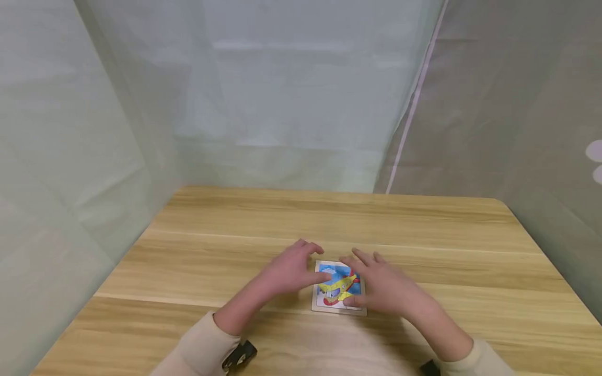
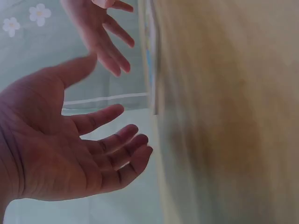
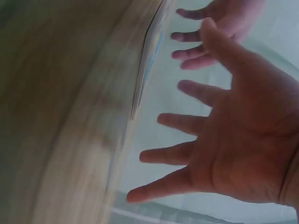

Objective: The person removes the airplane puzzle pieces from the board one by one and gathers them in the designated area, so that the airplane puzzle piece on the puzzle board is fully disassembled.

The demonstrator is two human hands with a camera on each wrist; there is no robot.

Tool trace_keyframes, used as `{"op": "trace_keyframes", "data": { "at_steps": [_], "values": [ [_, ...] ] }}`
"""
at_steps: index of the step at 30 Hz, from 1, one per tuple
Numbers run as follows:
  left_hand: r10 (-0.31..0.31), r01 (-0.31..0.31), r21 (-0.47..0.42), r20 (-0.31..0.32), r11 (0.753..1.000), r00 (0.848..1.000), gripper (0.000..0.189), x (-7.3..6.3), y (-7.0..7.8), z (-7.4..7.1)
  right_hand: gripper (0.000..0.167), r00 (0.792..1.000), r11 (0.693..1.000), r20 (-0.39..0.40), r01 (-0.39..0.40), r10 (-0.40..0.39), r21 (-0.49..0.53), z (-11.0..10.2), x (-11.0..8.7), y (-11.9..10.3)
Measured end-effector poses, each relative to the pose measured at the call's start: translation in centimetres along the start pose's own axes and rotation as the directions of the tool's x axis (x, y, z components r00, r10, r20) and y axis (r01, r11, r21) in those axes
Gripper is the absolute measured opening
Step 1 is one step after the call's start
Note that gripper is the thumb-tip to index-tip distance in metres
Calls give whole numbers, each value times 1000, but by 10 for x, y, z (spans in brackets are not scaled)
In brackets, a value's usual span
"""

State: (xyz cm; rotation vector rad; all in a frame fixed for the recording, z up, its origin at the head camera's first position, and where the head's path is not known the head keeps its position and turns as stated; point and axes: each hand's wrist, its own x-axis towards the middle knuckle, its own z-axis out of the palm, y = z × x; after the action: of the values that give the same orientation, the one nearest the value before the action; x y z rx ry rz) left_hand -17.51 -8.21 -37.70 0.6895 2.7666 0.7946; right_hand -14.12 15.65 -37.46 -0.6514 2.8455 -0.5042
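A small square picture puzzle (image 1: 329, 300) lies flat on the wooden table, showing a yellow and red cartoon airplane on blue sky within a pale border. On its left side hovers my left hand (image 1: 293, 269), thumb reaching over the picture and fingers loosely bent. My right hand (image 1: 388, 287) is at the right edge, fingers spread, thumb over the lower right corner. Both wrist views show the palms holding nothing: the left hand (image 2: 70, 135) has relaxed fingers, while the right hand (image 3: 233, 135) has them nearly straight. From the side, the puzzle (image 3: 148, 60) appears as a thin slab.
The wood-grain table (image 1: 226, 219) extends around the puzzle on all sides. Pale cloth (image 1: 291, 104) hangs behind and to the left, with a greyer cloth (image 1: 479, 115) at the right. A black strap piece (image 1: 240, 356) shows by the left sleeve.
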Motion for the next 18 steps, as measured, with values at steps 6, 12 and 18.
{"op": "trace_keyframes", "data": {
  "at_steps": [6,12,18],
  "values": [
    [-59,59,-144,3,988,998,47,6,-10,5,87,999,999,30,-15,16,-29,8,4,0],
    [-91,92,-173,17,981,996,40,9,-14,9,83,998,999,68,-15,18,-44,13,6,0],
    [-120,119,-205,8,972,993,35,12,-17,15,80,997,999,83,-8,12,-47,14,7,0]
  ]
}}
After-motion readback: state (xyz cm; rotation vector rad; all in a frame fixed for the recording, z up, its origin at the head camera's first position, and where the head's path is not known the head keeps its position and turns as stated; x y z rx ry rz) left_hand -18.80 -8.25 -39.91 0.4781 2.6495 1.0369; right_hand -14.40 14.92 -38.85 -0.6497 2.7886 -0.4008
